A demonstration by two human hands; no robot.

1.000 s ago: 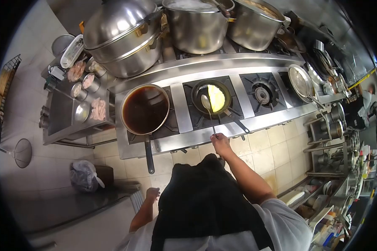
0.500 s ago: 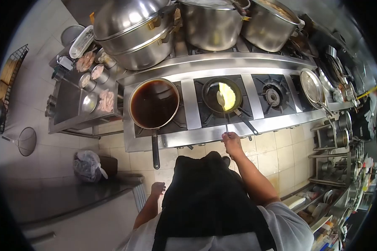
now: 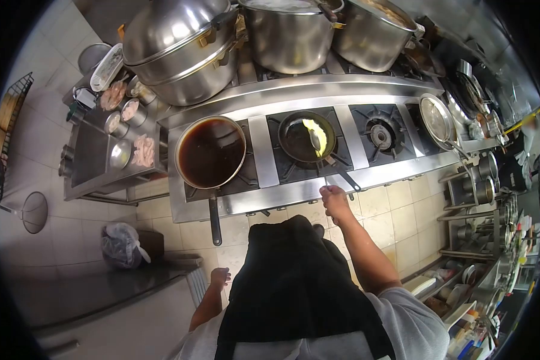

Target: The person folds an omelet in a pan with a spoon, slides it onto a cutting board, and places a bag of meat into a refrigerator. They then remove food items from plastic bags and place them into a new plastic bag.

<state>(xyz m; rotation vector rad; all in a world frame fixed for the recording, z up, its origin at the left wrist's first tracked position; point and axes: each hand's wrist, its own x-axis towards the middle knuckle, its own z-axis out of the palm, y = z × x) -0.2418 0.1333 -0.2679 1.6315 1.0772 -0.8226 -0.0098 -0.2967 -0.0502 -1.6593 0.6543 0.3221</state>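
Observation:
My right hand [image 3: 336,204] is closed round the thin handle of a metal spoon [image 3: 315,140]. The spoon's bowl rests against a yellow strip of what looks like egg [image 3: 321,133], along the right side of a small black frying pan [image 3: 294,144]. The pan sits on a burner, its handle pointing toward me and to the right; my hand is beside that handle, apart from it. Low at my left side hangs my left hand [image 3: 220,276], holding nothing, its fingers loosely bent and apart.
A wide pan of dark brown liquid [image 3: 212,153] stands left on the stove, its handle [image 3: 215,222] jutting over the front edge. Big steel pots [image 3: 291,42] line the back. A strainer [image 3: 435,119] lies at right. Raw meat [image 3: 143,150] is on the left counter.
The yellow egg has become a narrower strip at the pan's right side, and the spoon's bowl has moved onto it. My left hand has shifted slightly down and left in view.

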